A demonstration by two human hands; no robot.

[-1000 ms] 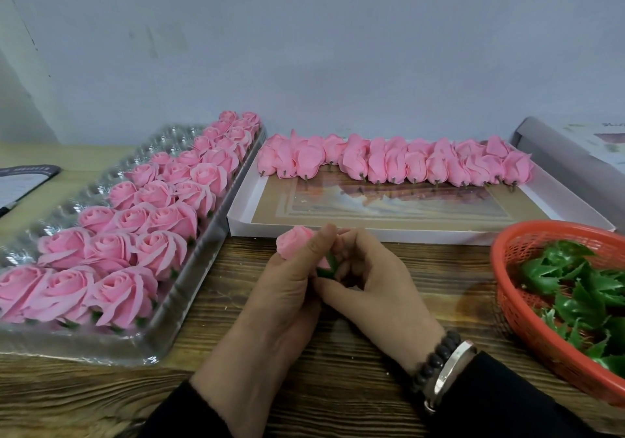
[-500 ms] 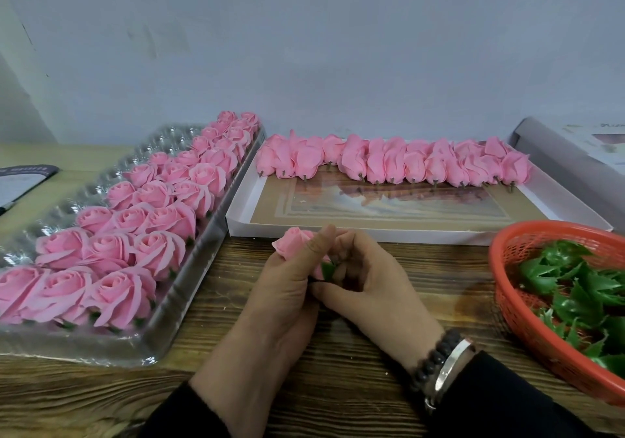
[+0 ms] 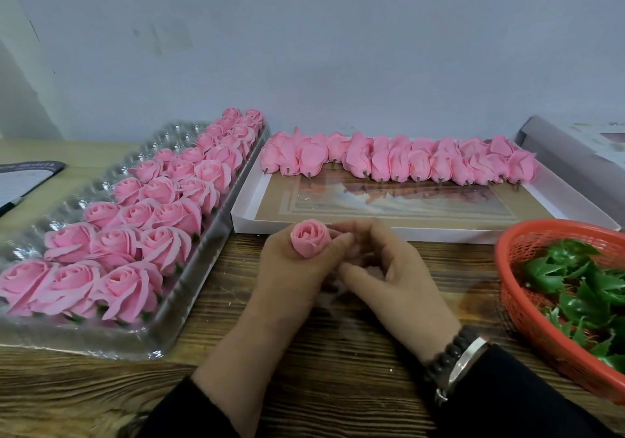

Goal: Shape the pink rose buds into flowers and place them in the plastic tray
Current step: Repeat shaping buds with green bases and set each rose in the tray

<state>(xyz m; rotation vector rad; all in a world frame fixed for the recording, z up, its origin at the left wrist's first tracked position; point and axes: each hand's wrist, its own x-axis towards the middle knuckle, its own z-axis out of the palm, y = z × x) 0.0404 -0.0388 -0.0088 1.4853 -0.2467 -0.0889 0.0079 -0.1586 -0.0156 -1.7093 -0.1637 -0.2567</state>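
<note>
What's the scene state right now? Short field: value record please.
held item: pink rose bud, petals partly opened, facing up
left hand: fingers curled round the bud
right hand: fingertips at the bud's base; exact grip hidden
plastic tray: left, three columns of shaped roses; far-left pockets unfilled
white box: centre back, row of unshaped buds along its far edge
red basket: right, green leaf calyxes
surface: wooden table
</note>
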